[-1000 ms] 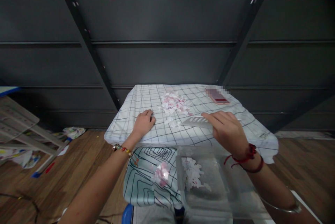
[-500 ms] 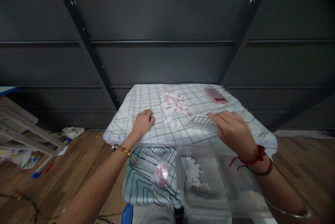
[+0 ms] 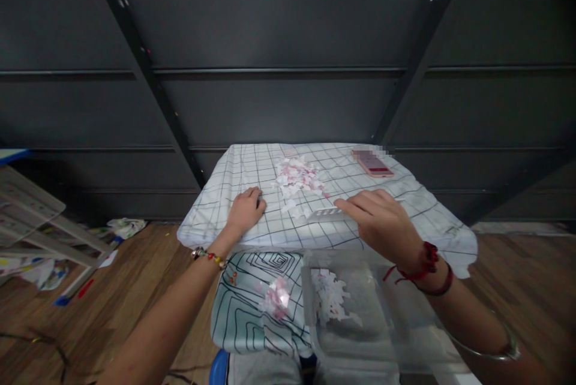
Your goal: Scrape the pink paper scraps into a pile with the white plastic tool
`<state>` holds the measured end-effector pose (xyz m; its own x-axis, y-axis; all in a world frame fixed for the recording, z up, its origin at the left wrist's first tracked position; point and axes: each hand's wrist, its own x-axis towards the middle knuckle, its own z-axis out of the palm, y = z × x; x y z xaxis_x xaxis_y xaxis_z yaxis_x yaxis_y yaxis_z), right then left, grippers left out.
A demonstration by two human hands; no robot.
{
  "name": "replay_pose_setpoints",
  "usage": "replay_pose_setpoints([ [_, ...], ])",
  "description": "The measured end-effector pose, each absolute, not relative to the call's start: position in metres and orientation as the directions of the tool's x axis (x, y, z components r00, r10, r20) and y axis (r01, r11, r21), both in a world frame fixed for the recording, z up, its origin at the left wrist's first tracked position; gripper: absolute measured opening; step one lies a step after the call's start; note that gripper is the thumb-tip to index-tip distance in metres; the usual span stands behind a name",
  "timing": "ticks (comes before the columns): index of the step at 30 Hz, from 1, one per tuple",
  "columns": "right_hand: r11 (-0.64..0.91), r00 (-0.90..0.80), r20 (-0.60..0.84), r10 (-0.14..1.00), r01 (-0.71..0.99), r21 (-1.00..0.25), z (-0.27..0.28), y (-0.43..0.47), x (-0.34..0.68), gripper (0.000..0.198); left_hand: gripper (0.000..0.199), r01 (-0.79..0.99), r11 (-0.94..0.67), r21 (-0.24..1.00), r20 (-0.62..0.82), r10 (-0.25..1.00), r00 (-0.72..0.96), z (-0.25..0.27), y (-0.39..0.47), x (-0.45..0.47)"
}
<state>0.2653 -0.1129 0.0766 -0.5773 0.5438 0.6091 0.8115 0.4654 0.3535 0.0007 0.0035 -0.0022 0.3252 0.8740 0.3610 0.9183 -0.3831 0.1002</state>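
white slotted scraper (image 3: 323, 216) in right hand (image 3: 384, 223), grip closed on it, blade just beside paper scraps (image 3: 299, 176) on cloth-covered desk (image 3: 252, 163). left hand (image 3: 245, 211) rests there; holding anything, can't tell. gathering scraps seems in hand; next likely wants blade low. front edge near; room between left hand and blade.

Adorned on both sides

Above the left hand (image 3: 245, 212), between seven and eight o'clock, sits a multicoloured beaded bracelet (image 3: 210, 255), orange-red beads on its tail. Toward four o'clock, the right hand (image 3: 387, 223) has a knotted red cord bracelet (image 3: 431, 256) with loose ends, a slim dark-red band (image 3: 446, 283) and, farther out, a silver bangle (image 3: 513, 346). Grey trousers (image 3: 263, 368) show at six.
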Motion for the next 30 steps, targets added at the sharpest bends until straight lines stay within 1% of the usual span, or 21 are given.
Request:
replay_pose_setpoints([
  [5,0.482,-0.614,0.617,0.492,0.783,0.393,0.078,-0.111,0.262,0.03,0.027,0.919,-0.382,0.095,0.359,0.875,0.326,-0.001,0.003,0.001],
  [10,0.509,-0.633,0.586,0.505,0.767,0.39,0.08,-0.114,0.259,0.03,0.027,0.923,-0.373,0.091,0.359,0.877,0.319,0.0,0.002,0.002],
  [15,0.494,-0.618,0.616,0.489,0.778,0.388,0.082,-0.115,0.257,0.028,0.028,0.922,-0.376,0.089,0.357,0.876,0.323,-0.001,0.002,0.002],
  [17,0.495,-0.623,0.605,0.495,0.775,0.393,0.08,-0.116,0.256,0.027,0.029,0.922,-0.377,0.087,0.358,0.876,0.324,-0.001,0.003,0.002],
  [21,0.517,-0.62,0.568,0.54,0.778,0.358,0.079,-0.124,0.255,0.03,0.028,0.923,-0.375,0.088,0.359,0.876,0.322,-0.002,0.003,0.002],
  [25,0.537,-0.599,0.614,0.514,0.783,0.314,0.081,-0.134,0.258,0.033,0.029,0.922,-0.376,0.093,0.362,0.875,0.32,-0.002,0.003,0.001],
  [30,0.52,-0.578,0.634,0.514,0.798,0.306,0.075,-0.137,0.259,0.032,0.029,0.92,-0.379,0.096,0.366,0.873,0.321,-0.002,0.003,0.001],
])
